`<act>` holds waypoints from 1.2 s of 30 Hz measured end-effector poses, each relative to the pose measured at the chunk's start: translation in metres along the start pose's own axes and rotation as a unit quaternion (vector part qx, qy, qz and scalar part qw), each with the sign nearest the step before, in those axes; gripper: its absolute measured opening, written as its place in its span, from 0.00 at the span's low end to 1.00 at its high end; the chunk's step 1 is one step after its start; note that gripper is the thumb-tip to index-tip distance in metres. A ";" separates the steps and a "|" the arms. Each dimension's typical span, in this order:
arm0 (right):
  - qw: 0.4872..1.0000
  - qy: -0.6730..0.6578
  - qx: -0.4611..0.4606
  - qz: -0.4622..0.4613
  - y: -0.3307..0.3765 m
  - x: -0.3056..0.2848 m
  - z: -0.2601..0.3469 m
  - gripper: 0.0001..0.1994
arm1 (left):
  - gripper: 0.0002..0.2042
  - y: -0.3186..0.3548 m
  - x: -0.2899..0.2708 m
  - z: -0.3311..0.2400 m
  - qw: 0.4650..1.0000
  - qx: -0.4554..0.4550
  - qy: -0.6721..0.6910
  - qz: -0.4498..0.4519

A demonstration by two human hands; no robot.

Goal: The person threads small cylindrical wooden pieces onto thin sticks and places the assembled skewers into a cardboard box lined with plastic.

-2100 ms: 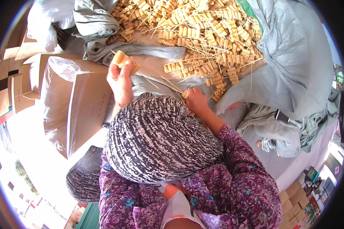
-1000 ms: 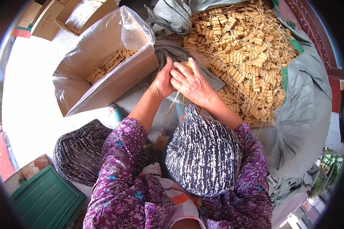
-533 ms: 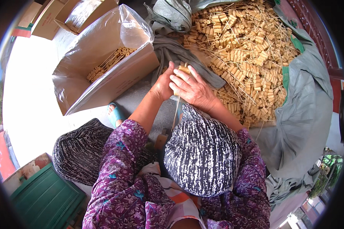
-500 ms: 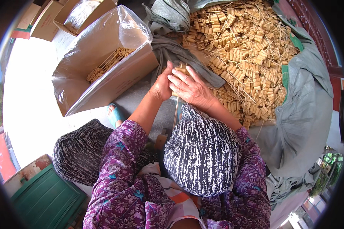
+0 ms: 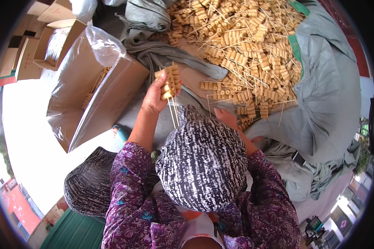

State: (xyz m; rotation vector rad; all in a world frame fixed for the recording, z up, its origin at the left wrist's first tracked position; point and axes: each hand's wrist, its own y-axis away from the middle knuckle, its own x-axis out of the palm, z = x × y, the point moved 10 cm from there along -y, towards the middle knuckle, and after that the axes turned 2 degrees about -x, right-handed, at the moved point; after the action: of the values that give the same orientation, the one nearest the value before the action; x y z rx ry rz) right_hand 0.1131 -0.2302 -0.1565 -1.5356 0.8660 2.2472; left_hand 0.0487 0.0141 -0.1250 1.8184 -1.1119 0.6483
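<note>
My left hand is closed around a small bunch of skewers threaded with tan, ring-shaped pieces. Their bare sticks point down toward my knee, and short tips show at the top. My right hand is low at the near edge of a large heap of the same skewers, beyond my raised knee. Its fingers are foreshortened and partly hidden, so I cannot make out any grip. A few skewers lie close to it, one with its stick hanging toward me.
A cardboard box lined with clear plastic stands at the left, with skewers inside. More cardboard boxes stand behind it. Grey cloth borders the heap at the right. My patterned knees are between me and the heap.
Both hands were together around the bunch. My right hand has let go and moved down and right to the heap's edge, while my left keeps the bunch. The view has shifted too.
</note>
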 end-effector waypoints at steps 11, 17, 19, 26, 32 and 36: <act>0.960 -0.247 0.113 -0.070 0.048 0.033 -0.006 0.18 | 0.27 0.005 -0.007 0.006 0.996 -0.027 -0.039 -0.072; 0.913 -0.343 0.218 0.045 0.049 0.053 -0.031 0.18 | 0.26 0.005 -0.002 0.010 0.995 -0.043 -0.046 -0.073; 0.902 -0.375 0.206 0.057 0.054 0.048 -0.041 0.16 | 0.26 0.005 -0.004 0.012 0.996 -0.049 -0.045 -0.062; 0.850 -0.504 0.094 -0.117 -0.008 -0.060 -0.039 0.15 | 0.33 0.003 0.009 0.013 0.998 -0.044 -0.030 -0.025; 0.833 -0.184 -0.292 -0.433 -0.050 -0.220 0.118 0.08 | 0.34 0.004 0.009 0.013 0.995 -0.064 0.000 -0.071; 0.827 -0.061 -0.410 -0.381 -0.068 -0.203 0.183 0.11 | 0.35 0.003 0.005 0.006 0.993 -0.064 0.028 -0.091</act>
State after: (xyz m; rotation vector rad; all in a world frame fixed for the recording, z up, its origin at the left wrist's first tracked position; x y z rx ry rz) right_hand 0.0935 -0.0437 0.0541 -1.5676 -0.7837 2.0669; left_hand 0.0478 0.0066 -0.1228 1.7559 -0.9160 0.5056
